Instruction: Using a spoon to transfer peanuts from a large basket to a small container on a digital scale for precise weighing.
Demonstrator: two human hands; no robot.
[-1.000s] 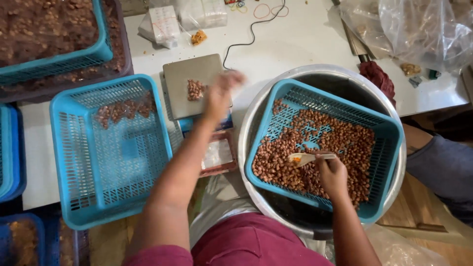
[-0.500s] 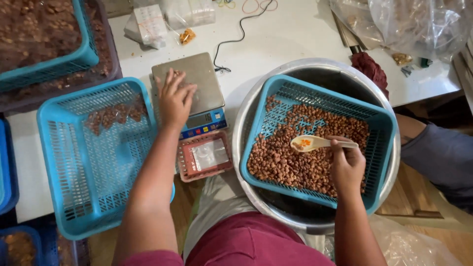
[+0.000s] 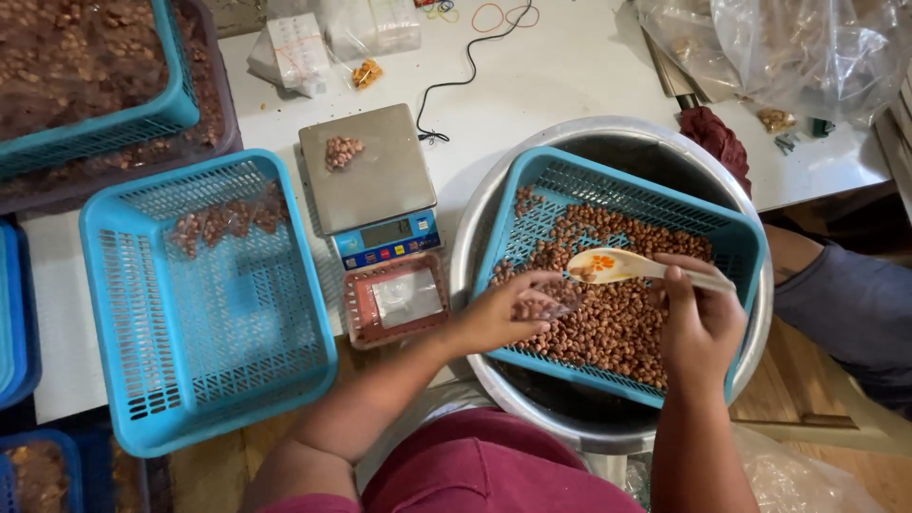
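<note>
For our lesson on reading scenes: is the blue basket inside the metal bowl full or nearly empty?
Partly full. A layer of brown nuts covers most of the floor of the blue basket, well below its rim, and bare mesh shows at the far end.

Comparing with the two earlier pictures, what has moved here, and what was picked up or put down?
The left hand has left the scale, crossed right to the peanut basket, and now holds a small clear bag over the nuts. A small packet of peanuts lies uncovered on the scale's plate. The right hand keeps its spoon, now raised toward the bag. The empty-looking blue basket, metal basin and red tray stay put.
</note>
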